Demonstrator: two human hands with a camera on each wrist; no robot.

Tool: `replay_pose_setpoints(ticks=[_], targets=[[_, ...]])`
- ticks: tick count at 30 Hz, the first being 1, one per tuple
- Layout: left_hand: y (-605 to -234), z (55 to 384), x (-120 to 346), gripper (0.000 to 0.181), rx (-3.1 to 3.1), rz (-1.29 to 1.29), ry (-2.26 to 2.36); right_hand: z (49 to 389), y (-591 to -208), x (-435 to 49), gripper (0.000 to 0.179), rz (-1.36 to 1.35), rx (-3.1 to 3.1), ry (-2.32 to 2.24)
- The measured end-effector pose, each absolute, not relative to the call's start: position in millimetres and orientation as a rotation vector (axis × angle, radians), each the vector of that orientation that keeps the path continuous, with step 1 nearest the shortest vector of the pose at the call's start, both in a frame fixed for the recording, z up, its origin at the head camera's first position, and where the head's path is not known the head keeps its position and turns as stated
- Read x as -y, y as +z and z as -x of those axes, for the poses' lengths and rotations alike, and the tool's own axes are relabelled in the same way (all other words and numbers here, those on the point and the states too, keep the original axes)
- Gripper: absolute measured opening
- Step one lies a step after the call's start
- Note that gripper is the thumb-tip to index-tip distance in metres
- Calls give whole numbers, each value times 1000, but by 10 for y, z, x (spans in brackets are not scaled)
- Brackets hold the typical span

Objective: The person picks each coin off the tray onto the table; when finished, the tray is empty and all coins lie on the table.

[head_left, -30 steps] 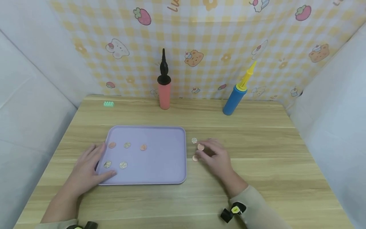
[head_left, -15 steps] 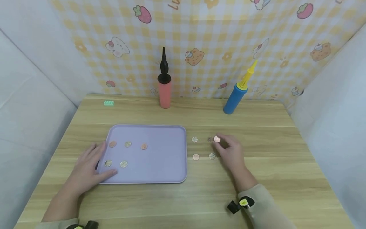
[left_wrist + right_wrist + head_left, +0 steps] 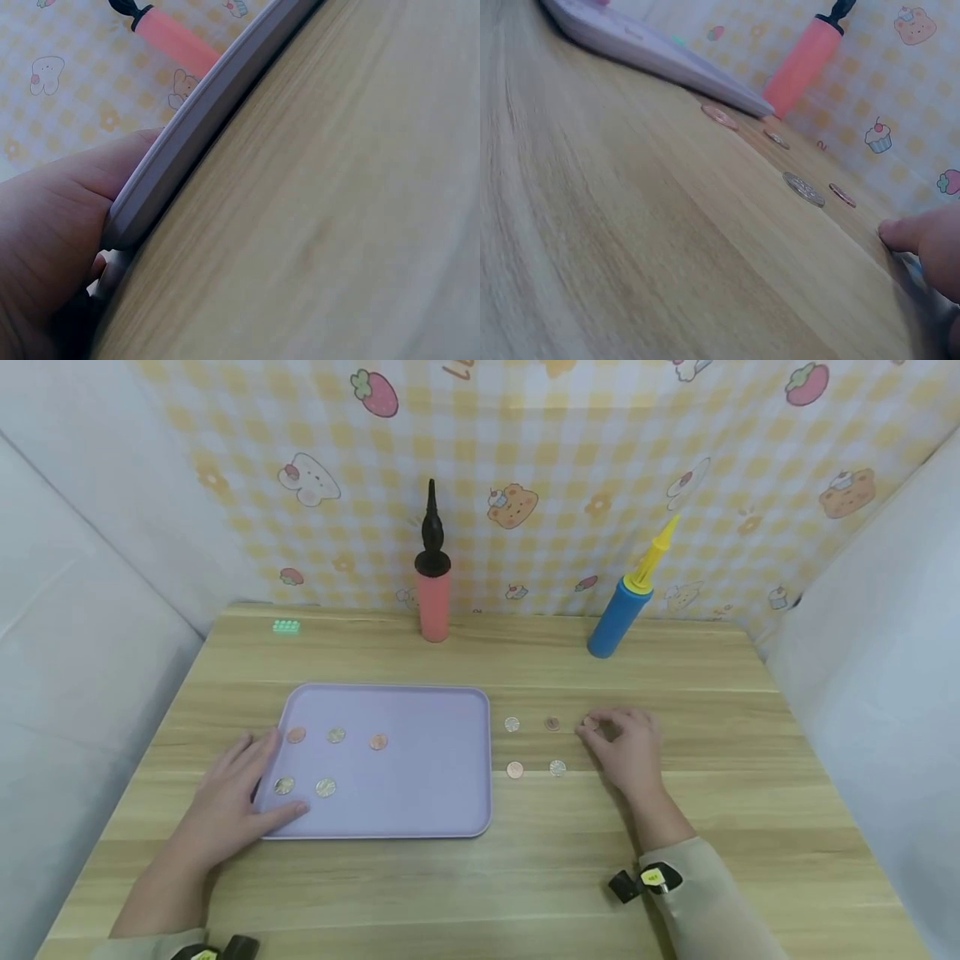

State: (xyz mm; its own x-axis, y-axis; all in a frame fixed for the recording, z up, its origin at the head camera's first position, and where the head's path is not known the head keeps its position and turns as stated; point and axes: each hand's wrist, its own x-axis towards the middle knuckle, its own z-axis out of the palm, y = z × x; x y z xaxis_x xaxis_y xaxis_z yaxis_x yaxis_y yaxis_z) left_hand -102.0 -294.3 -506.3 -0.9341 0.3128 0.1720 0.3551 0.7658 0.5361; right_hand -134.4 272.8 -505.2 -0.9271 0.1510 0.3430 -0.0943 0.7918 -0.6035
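Note:
In the head view my right hand [image 3: 630,752] pinches a copper-coloured coin [image 3: 590,723] between thumb and forefinger, at the table surface. Just left of it lie two copper coins, a darker one [image 3: 552,724] and a brighter one [image 3: 514,770], and two silver ones, upper [image 3: 512,724] and lower [image 3: 557,768]. My left hand [image 3: 232,802] rests at the left end of a purple tray [image 3: 420,810], its fingers along the side and its thumb over the front rim. Several coins lie on the tray, among them a copper coin [image 3: 378,742] and a silver coin [image 3: 326,787]. The right wrist view hides the held coin.
Behind the tray stands a pink hand pump [image 3: 433,606] with a black nozzle. A blue and yellow pump [image 3: 618,618] leans farther right. A green toy brick [image 3: 286,627] lies at the back left of the wooden table [image 3: 450,893]. A checked cloth [image 3: 555,460] hangs behind.
My right hand has moved right with the pinched coin, past the loose coins, and lowered to the table. The left hand and the tray have stayed put.

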Motion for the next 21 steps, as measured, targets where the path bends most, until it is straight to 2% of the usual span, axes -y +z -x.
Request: replay_pose_setpoints(ticks=[21], targets=[[-5043, 1016, 2947, 115, 2883, 549, -890, 1331, -4986, -2725, 27, 137, 2702, 908]])
